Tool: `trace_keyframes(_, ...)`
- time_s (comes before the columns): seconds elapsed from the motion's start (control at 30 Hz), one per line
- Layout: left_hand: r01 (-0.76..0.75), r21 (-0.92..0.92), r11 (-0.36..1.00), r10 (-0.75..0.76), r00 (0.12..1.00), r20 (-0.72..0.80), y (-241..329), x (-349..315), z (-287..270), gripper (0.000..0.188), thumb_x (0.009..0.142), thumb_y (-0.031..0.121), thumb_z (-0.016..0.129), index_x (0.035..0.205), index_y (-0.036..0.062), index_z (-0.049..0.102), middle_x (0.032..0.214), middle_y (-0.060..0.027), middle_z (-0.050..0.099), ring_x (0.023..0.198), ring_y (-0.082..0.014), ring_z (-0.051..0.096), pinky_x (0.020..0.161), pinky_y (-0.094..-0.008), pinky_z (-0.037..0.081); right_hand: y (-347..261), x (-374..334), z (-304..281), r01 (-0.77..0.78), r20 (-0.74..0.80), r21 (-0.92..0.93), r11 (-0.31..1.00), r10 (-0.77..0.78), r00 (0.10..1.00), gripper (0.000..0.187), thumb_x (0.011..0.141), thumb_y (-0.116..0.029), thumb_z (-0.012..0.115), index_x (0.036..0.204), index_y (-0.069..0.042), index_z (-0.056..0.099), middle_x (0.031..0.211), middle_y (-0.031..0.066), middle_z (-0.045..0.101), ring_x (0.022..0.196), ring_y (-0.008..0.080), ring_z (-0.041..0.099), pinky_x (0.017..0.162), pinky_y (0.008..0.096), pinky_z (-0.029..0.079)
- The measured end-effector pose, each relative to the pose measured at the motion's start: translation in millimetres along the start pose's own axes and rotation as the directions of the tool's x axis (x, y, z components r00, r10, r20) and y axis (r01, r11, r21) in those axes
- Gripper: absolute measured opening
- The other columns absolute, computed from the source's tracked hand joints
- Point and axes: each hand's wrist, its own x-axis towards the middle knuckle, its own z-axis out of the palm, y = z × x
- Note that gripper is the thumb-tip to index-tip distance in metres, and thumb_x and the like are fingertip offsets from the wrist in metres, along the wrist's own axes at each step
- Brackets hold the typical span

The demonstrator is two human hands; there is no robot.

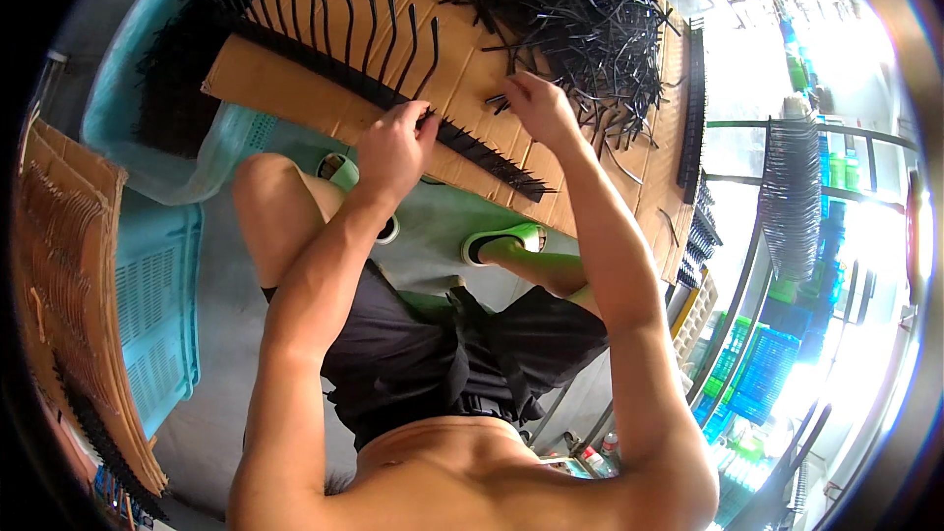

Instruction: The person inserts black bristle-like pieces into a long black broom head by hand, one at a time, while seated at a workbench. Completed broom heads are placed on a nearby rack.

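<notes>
A long black strip (359,85) lies slantwise along the near edge of the cardboard. Bent black plastic tubes (349,22) stand in a row on its left part, and short pins (482,154) line its right part. My left hand (393,146) is closed on the strip at the foot of the last standing tube; a dark bit shows between thumb and forefinger. To the right, my right hand (541,110) is pinched beside the loose pile of black tubes (600,29). A dark piece shows by its fingertips, but whether it is held is unclear.
Cardboard (472,59) covers the work surface. A teal lined basket (118,128) with dark contents stands at the left, above a blue crate (157,315). Cardboard sheets with rows of dark pieces (74,265) lean at far left. Another black strip (692,108) lies along the right edge.
</notes>
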Motion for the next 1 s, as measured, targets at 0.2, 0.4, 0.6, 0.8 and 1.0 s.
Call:
trace_keyframes(0.2, -0.009, -0.125, 0.992, 0.006, 1.0, -0.028, -5.2, -0.3, -4.0, 0.011, 0.084, 0.015, 0.072, 0.087, 0.0052, 0.067, 0.079, -0.0106, 0.069, 0.067, -0.028, 0.067, 0.06, -0.0373, 0.053, -16.6, 1.6, 21.3, -0.08, 0.126, -0.384, 0.92, 0.138, 0.982, 0.027, 0.088, -0.025, 0.056, 0.104, -0.007, 0.068, 0.099, 0.0237, 0.069, 0.094, 0.0412, 0.066, 0.082, 0.0484, 0.054)
trace_keyframes(0.4, -0.003, -0.11, 0.994, 0.0, 0.999, -0.032, -6.3, 4.2, -4.6, 0.014, 0.085, 0.016, 0.072, 0.089, 0.0036, 0.068, 0.08, -0.0106, 0.07, 0.065, -0.0251, 0.066, 0.059, -0.0363, 0.053, -3.5, -31.7, 12.9, -0.12, 0.055, -0.223, 0.968, 0.135, 0.989, 0.027, 0.083, -0.024, 0.065, 0.092, 0.002, 0.063, 0.091, 0.024, 0.068, 0.093, 0.0422, 0.065, 0.08, 0.0473, 0.053)
trace_keyframes(0.6, 0.015, -0.087, 0.996, -0.016, 1.0, -0.013, -2.1, 5.8, -5.1, 0.015, 0.085, 0.017, 0.071, 0.089, 0.0031, 0.068, 0.081, -0.0109, 0.07, 0.065, -0.025, 0.067, 0.058, -0.0362, 0.053, -13.6, -18.4, 4.5, -0.296, -0.052, -0.335, 0.895, 0.296, 0.954, 0.037, 0.08, -0.034, 0.071, 0.087, 0.002, 0.065, 0.088, 0.0223, 0.07, 0.088, 0.0378, 0.069, 0.076, 0.0443, 0.054)
trace_keyframes(0.8, 0.048, -0.071, 0.996, -0.048, 0.999, -0.006, 1.1, 4.7, -7.9, 0.015, 0.085, 0.017, 0.072, 0.089, 0.0035, 0.068, 0.082, -0.0111, 0.07, 0.066, -0.0244, 0.068, 0.059, -0.0355, 0.053, 0.6, -7.0, 0.4, -0.481, 0.13, -0.152, 0.863, 0.5, 0.856, 0.033, 0.078, -0.03, 0.071, 0.07, 0.002, 0.067, 0.069, 0.0166, 0.069, 0.062, 0.0265, 0.069, 0.064, 0.0379, 0.055)
trace_keyframes(1.0, 0.05, -0.1, 0.994, -0.05, 0.999, 0.01, -3.3, 4.4, -7.2, 0.016, 0.086, 0.018, 0.072, 0.09, 0.0029, 0.068, 0.081, -0.0116, 0.071, 0.066, -0.0233, 0.068, 0.059, -0.0336, 0.053, 16.0, -31.0, -2.6, -0.421, 0.055, 0.111, 0.9, 0.418, 0.907, 0.031, 0.076, -0.024, 0.07, 0.084, 0.005, 0.064, 0.063, 0.0117, 0.065, 0.054, 0.0197, 0.064, 0.054, 0.0323, 0.053)
